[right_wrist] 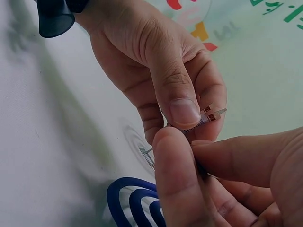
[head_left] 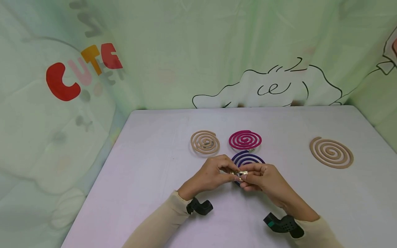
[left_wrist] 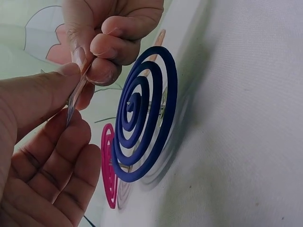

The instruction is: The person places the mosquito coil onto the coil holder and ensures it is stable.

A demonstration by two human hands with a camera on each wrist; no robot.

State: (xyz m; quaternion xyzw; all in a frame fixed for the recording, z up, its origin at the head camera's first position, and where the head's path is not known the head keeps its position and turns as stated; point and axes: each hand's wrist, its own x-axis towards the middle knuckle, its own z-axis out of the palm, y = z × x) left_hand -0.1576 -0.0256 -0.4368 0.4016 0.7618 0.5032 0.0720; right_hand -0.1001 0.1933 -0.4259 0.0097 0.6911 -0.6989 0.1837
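Observation:
Over the table's middle, my left hand (head_left: 214,172) and right hand (head_left: 270,179) meet fingertip to fingertip. Both pinch a small, thin, shiny metal coil stand (head_left: 243,173) between thumb and fingers. One pointed end of the stand (right_wrist: 215,114) sticks out past the right thumb in the right wrist view; the fingers cover much of the rest. Just beyond and below the hands, a dark blue mosquito coil (left_wrist: 172,94) sits raised above the table on a metal support. In the head view, the hands hide part of this coil.
Behind the blue coil is a magenta mosquito coil (head_left: 245,139), with a tan coil (head_left: 205,141) to its left, a metal piece showing through its rings. Another tan coil (head_left: 332,153) lies at the right. A printed curtain (head_left: 173,51) hangs behind the white table (head_left: 149,137).

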